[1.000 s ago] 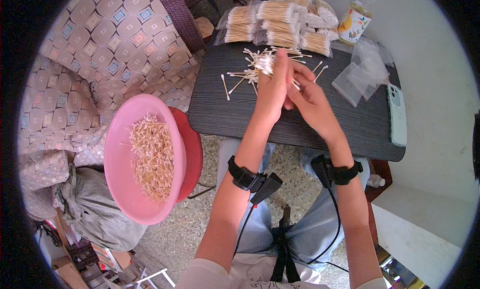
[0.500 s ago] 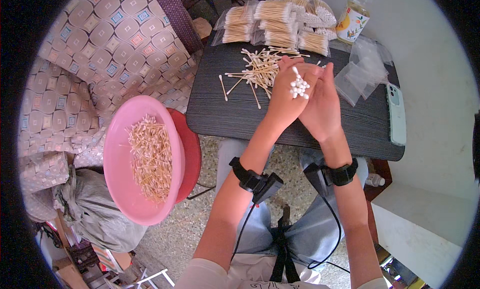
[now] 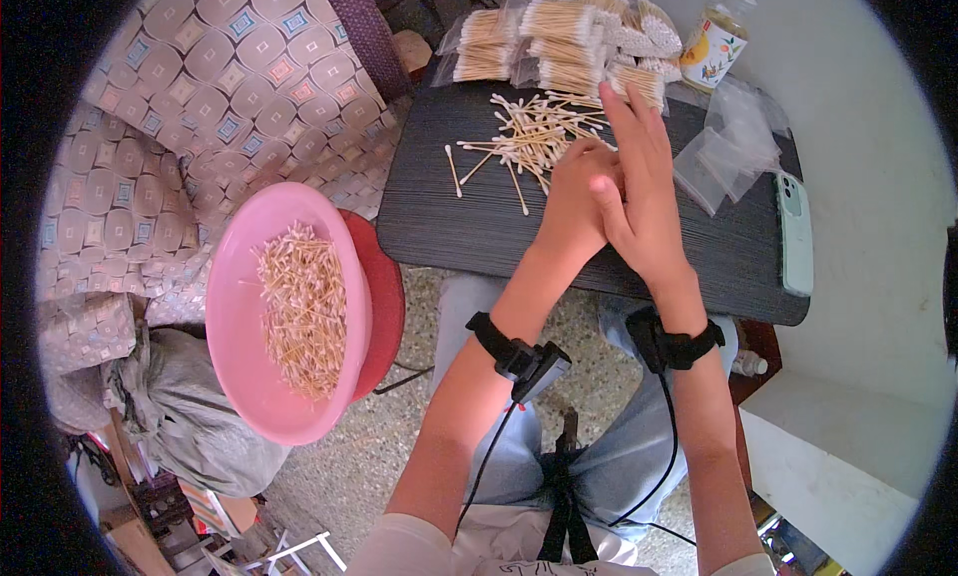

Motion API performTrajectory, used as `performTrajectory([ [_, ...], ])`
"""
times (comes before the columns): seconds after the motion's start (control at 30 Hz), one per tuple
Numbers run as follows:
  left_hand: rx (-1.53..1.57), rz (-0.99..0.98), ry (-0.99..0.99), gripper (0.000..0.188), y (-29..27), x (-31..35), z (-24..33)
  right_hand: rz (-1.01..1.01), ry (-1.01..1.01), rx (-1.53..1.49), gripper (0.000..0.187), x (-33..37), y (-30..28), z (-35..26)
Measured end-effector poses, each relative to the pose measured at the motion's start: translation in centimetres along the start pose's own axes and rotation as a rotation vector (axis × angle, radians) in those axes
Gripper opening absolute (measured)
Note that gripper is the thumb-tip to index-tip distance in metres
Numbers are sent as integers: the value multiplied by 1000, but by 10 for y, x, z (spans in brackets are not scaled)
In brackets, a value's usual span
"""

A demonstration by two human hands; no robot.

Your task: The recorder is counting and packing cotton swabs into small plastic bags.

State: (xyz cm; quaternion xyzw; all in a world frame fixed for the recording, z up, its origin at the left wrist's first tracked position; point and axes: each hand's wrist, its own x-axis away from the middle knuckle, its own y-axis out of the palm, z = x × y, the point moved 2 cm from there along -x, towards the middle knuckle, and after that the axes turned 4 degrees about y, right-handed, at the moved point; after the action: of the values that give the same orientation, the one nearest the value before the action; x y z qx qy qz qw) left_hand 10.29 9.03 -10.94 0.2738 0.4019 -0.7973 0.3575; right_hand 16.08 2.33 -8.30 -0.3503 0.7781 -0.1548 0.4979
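Over the middle of the table, my left hand [image 3: 576, 199] is curled closed around a bundle of cotton swabs, whose white tips showed at the fist a moment ago and are now covered. My right hand [image 3: 647, 192] lies flat against the fist, fingers stretched out and pointing away from me, its palm over the swab ends. Just beyond the hands, a loose pile of cotton swabs [image 3: 534, 132] with wooden sticks is scattered on the dark table [image 3: 449, 232].
Clear bags packed with cotton swabs [image 3: 564, 42] are stacked at the back, beside a bottle [image 3: 715, 39] of yellowish liquid. Empty clear bags [image 3: 733, 142] and a pale green phone [image 3: 794, 232] lie at the right. Left, a pink basin [image 3: 228, 327] of swabs rests on a red stool [image 3: 387, 297].
My right hand has come up from beside the left fist and turned, its palm now covering the swab tips that were visible. The left hand has shifted only slightly.
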Motion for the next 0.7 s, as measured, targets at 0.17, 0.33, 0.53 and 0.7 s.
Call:
performTrajectory([
  [0.17, 20, 47, -34, 15, 1, 7, -10, -42, 113, 165, 58, 2, 7, -1],
  [0.33, 129, -50, -307, 29, -2, -2, -1, 125, 362, -475, 51, 4, -5, 15],
  [0.53, 501, 105, -560, 48, -7, -8, 2, 61, 491, -752, 50, 5, -4, 9],
  [0.7, 565, 224, -474, 46, -12, -12, -8, -94, 345, -640, 56, 14, 8, 8],
])
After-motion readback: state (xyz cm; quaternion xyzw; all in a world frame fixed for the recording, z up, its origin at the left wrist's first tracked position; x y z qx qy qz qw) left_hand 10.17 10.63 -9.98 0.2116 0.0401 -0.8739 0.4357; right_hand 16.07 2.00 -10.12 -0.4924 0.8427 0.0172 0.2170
